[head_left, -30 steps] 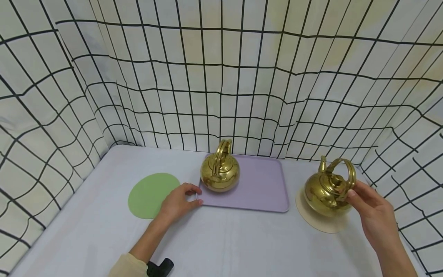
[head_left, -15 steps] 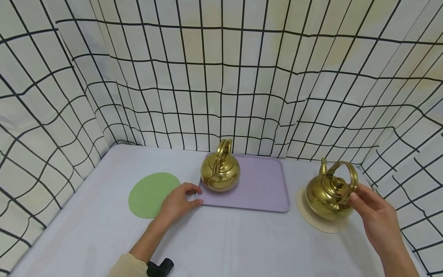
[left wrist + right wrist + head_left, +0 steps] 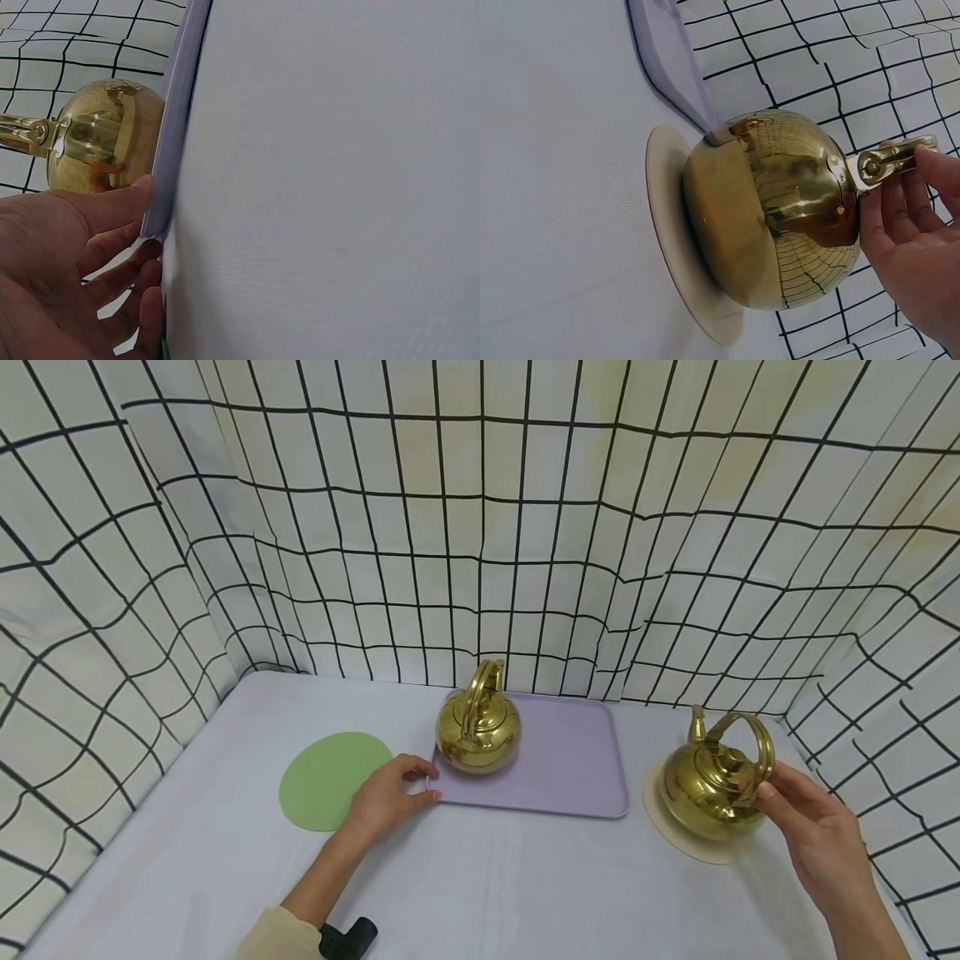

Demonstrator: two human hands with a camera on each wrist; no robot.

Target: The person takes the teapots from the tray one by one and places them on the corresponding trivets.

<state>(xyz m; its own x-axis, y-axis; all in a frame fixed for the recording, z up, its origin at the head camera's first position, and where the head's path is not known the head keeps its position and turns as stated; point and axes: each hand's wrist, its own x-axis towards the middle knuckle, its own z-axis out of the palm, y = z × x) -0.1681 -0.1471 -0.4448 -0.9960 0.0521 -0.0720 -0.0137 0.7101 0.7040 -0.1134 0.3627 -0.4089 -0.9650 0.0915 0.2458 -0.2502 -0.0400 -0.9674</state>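
My right hand grips the arched handle of a shiny brass teapot, thumb on one side and fingers on the other. The right wrist view shows the base of this teapot right at a round beige mat. At the front left corner of a lilac tray, my left hand pinches the edge between thumb and fingers. A second brass teapot stands upright on the left part of that tray; it also appears beside my left thumb in the left wrist view.
A round green mat lies left of the tray, partly behind my left hand. White cloth covers the table. White fabric walls with a black grid close off the back and both sides.
The teapot in my right hand has come down a little towards the beige mat, and the hand has shifted slightly with it. My left hand, the tray and its teapot have stayed put.
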